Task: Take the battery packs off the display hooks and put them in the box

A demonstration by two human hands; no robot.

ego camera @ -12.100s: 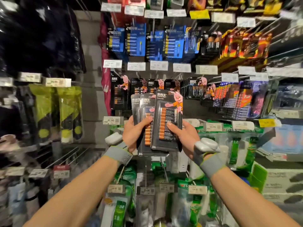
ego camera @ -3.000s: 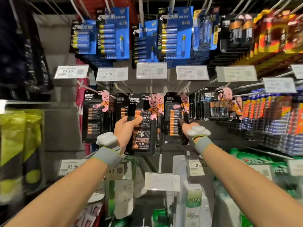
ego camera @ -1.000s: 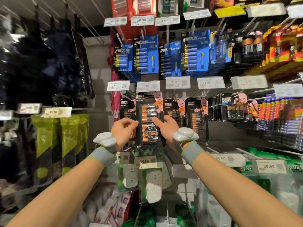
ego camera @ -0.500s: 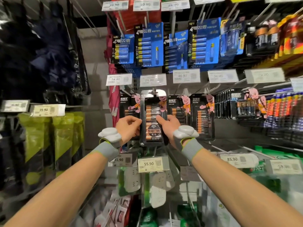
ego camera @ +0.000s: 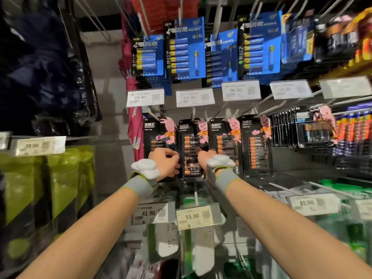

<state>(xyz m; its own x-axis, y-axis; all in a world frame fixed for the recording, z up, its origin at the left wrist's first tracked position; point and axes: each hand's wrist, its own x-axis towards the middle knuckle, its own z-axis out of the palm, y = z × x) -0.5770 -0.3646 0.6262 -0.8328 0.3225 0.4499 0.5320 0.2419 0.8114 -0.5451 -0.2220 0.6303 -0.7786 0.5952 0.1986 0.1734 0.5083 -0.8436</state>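
On my feed the fingers (ego camera: 175, 160) of the left hand (ego camera: 165, 164) are curled in tight, knuckles towards me, clamped on the left edge of a black Duracell battery pack (ego camera: 191, 141). Their tips are tucked out of my sight. Across from them the right thumb (ego camera: 198, 151) lies on the front of the same pack near its right edge. The rest of the right hand (ego camera: 205, 158) wraps behind the card, so I read it as pinching the pack between thumb and hidden fingers.

The pack is upright between the two hands, its top at a display hook (ego camera: 193, 114) under a 24.90 price tag (ego camera: 194, 97). I cannot tell whether it is threaded on that hook.

Both wrists are level and close together, each with a white sensor pod (ego camera: 145, 168) on the back and a grey wristband (ego camera: 138, 186) behind it. The bare forearms reach up and away from me, converging towards the far rack.

More Duracell packs hang just beside the held one: one to the left (ego camera: 159, 135) and two to the right (ego camera: 225, 137). Blue battery packs (ego camera: 185, 51) fill the row above. Nearer to me, below the hands, sits a 55.90 tag (ego camera: 198, 216) over white power strips (ego camera: 201, 256). Yellow-green packages (ego camera: 40, 178) hang well off to the left.
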